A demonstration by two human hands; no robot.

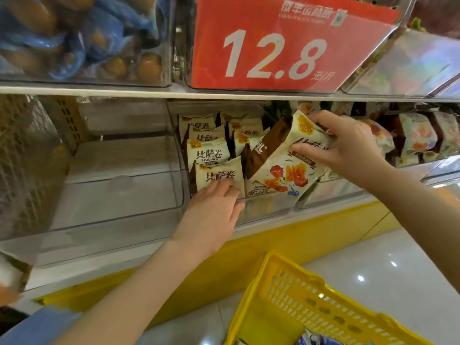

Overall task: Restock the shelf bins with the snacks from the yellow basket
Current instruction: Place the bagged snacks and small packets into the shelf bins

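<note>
Two hands work at the clear shelf bin [263, 211] on the lower shelf. R hand [348, 143] pinches a cream-and-brown snack pack [286, 163] near its top, thumb on the front, fingers curled behind. The pack is tilted, w/ its bottom end down in the bin's right side. L hand [214, 207] has fingers straight and close together, tips resting on the front pack [219, 174] of the left row; same packs stand upright behind it. Yellow basket [298, 295] is below, lower right. Red 12.8 price sign [273, 46] is on the bin above.
</note>
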